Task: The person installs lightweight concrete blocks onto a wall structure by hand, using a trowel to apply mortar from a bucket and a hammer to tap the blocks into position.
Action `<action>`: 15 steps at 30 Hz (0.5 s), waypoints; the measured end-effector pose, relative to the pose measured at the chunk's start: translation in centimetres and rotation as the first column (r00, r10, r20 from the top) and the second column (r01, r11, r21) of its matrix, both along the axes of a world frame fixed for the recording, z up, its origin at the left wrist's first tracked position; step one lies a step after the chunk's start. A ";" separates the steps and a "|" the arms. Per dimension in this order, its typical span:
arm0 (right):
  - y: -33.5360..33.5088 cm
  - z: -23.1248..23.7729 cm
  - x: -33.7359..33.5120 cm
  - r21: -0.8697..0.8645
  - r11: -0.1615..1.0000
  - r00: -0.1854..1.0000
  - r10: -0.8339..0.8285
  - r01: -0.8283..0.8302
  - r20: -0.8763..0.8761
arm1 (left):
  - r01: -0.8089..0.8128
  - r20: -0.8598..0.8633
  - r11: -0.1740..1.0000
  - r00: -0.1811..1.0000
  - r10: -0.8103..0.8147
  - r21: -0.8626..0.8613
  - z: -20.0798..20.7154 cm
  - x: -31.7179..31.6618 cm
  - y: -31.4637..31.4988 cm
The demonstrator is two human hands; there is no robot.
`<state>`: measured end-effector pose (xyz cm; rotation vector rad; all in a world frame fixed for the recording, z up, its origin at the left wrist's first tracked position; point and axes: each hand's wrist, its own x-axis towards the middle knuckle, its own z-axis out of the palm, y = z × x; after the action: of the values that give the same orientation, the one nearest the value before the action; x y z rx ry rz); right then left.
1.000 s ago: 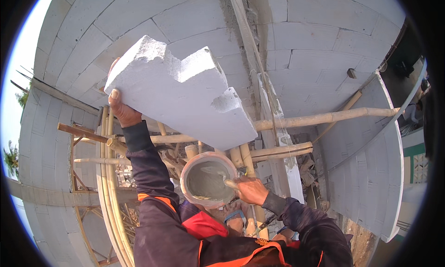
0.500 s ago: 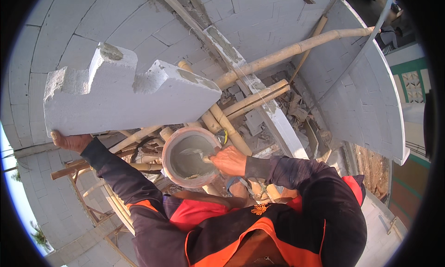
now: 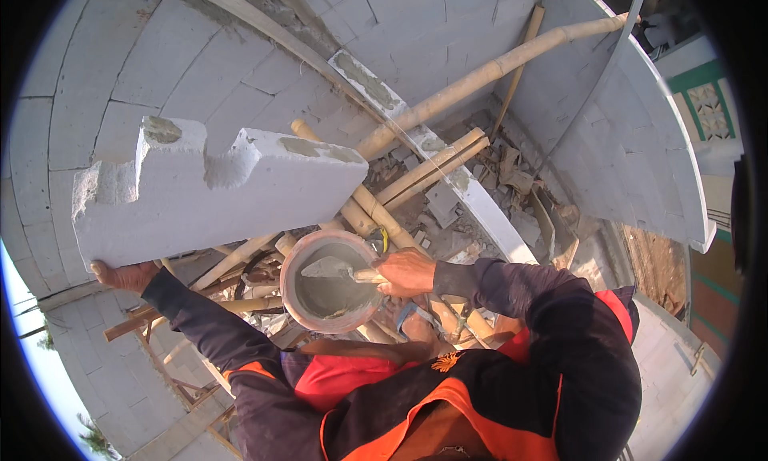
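A large white aerated concrete block with a stepped, notched top edge spans the left side, patches of grey mortar on its upper face. My left hand grips its lower left corner, the fingers partly hidden behind it. In front of my body stands a round pinkish bucket containing wet grey mortar. My right hand is closed round the light handle of a trowel, whose blade lies over the mortar inside the bucket.
Bamboo poles cross above and around the bucket. A narrow white wall top runs diagonally past broken rubble. Block walls rise at the left and at the right. A person's foot shows below the bucket.
The trowel has turned and levelled, so its blade shows plainly where it was partly sunk in mortar. The block and my left hand appear lower in view; the whole view has shifted slightly.
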<state>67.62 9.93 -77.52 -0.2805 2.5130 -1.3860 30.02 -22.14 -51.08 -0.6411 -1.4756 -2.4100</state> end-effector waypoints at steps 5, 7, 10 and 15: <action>2.0 -1.3 0.6 0.002 0.999 0.995 0.032 -0.033 0.091 | -0.084 0.041 0.996 0.996 0.085 -0.044 -0.9 0.3 -0.6; 2.2 -1.5 0.7 -0.028 0.999 0.992 0.029 -0.026 0.120 | -0.063 0.067 0.996 0.995 0.068 -0.064 -1.7 0.6 -0.7; 2.5 -1.6 0.7 -0.067 0.998 0.995 0.014 -0.007 0.096 | -0.032 0.111 0.994 0.993 0.043 -0.101 -3.6 0.8 -0.9; 4.2 -1.8 1.4 -0.077 0.997 0.999 0.019 -0.016 0.049 | 0.018 0.177 0.988 0.984 0.010 -0.155 -7.2 1.3 -0.5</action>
<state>69.03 14.14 -79.37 -0.2789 2.4159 -1.4664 31.34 -22.65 -58.31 -0.4707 -1.7496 -2.4260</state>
